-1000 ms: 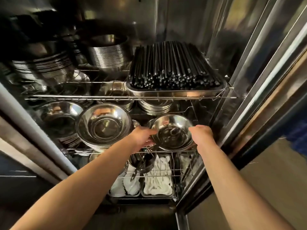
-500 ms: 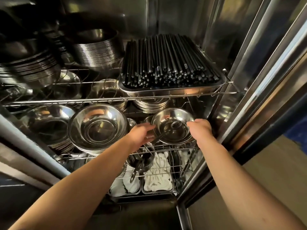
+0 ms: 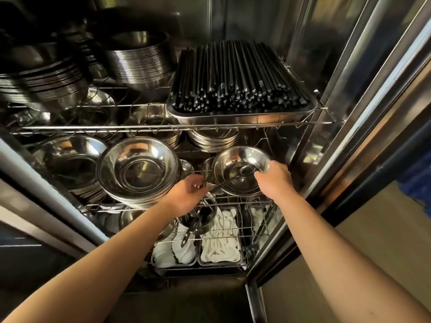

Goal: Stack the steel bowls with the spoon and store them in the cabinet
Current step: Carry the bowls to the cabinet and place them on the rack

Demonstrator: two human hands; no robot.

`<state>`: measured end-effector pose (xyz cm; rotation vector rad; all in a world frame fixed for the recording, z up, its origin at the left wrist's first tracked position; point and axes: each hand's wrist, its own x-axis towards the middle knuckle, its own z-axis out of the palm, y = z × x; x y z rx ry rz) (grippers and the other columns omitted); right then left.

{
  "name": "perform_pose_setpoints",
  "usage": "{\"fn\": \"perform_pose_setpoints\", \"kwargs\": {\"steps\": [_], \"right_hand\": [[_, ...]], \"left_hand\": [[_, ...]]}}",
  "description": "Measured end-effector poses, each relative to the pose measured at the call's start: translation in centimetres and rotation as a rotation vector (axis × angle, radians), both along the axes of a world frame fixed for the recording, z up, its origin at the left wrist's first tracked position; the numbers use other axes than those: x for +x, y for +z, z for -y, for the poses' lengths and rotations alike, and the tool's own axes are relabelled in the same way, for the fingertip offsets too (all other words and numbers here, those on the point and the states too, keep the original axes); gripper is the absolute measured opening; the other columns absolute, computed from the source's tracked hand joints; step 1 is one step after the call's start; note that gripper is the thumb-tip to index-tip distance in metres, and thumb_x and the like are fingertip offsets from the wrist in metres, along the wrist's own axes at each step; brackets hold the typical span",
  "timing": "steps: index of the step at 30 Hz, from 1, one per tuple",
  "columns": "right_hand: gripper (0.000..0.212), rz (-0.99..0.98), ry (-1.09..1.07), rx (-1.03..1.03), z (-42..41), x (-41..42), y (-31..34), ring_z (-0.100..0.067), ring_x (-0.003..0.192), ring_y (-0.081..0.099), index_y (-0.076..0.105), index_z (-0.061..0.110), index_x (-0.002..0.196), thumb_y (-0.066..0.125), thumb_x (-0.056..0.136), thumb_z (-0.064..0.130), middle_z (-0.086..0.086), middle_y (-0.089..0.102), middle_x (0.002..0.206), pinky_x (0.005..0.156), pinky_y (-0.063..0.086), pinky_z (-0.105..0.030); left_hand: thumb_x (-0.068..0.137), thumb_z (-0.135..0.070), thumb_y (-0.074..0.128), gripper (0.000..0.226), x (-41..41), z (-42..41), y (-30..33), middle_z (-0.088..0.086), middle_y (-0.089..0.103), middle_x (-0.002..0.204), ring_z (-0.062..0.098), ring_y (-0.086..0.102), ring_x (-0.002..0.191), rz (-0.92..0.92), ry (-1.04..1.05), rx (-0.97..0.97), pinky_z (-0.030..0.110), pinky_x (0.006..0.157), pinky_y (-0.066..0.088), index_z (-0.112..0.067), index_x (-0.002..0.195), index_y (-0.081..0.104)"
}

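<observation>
Fingers [image 3: 261, 174] of right hand [image 3: 274, 180] grasp round shiny steel bowl [image 3: 233, 164]; left hand [image 3: 186, 194] pinches long steel spoon's [image 3: 235, 174] handle, angled leftward from bowl.

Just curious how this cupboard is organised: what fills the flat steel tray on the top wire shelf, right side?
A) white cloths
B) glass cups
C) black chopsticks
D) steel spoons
C: the flat steel tray on the top wire shelf is packed with long black chopsticks lying side by side, ends facing the camera.
</observation>
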<state>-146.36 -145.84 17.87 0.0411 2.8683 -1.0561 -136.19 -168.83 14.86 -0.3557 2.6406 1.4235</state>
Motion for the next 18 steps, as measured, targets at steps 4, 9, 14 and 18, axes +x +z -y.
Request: {"fn": "perform_pose_setpoints", "kwargs": {"steps": [4, 9, 14, 18], "right_hand": [[0.046, -0.036, 0.129, 0.065, 1.0, 0.4, 0.4, -0.036, 0.129, 0.046, 0.053, 0.009, 0.14, 0.056, 0.096, 0.022, -0.016, 0.049, 0.141, 0.103, 0.045, -0.042], [0.045, -0.04, 0.334, 0.031, 2.3, 0.5, 0.3, -0.032, 0.115, 0.062, 0.056, 0.016, 0.143, 0.058, 0.097, 0.016, -0.011, 0.052, 0.145, 0.097, 0.054, -0.044], [0.04, -0.068, 0.546, 0.122, 3.5, 0.1, -0.5, -0.014, 0.079, 0.058, 0.059, 0.027, 0.137, 0.055, 0.099, 0.014, -0.007, 0.056, 0.138, 0.072, 0.049, -0.03], [0.041, -0.078, 0.743, 0.236, 4.5, 0.0, -0.9, -0.023, 0.117, 0.056, 0.058, 0.024, 0.139, 0.055, 0.1, 0.011, -0.006, 0.049, 0.148, 0.097, 0.049, -0.037]], "left_hand": [[0.092, -0.043, 0.062, 0.063, 2.5, 0.7, -1.5, -0.001, 0.053, 0.146, 0.018, 0.05, 0.132, 0.001, -0.088, -0.255, 0.037, 0.11, 0.04, -0.022, 0.148, 0.039], [0.093, -0.049, 0.056, 0.068, 4.6, 1.4, -2.1, 0.006, 0.046, 0.152, 0.025, 0.048, 0.135, -0.028, -0.162, -0.498, 0.045, 0.111, 0.041, -0.028, 0.152, 0.03], [0.094, -0.049, 0.052, 0.074, 6.3, 1.4, -2.9, 0.01, 0.047, 0.149, 0.031, 0.045, 0.137, 0.015, -0.185, -0.84, 0.046, 0.115, 0.035, -0.024, 0.155, 0.019], [0.094, -0.051, 0.05, 0.076, 7.5, 1.3, -3.4, 0.006, 0.045, 0.15, 0.029, 0.041, 0.139, -0.011, -0.157, -0.966, 0.041, 0.116, 0.032, -0.022, 0.157, 0.018]]}}
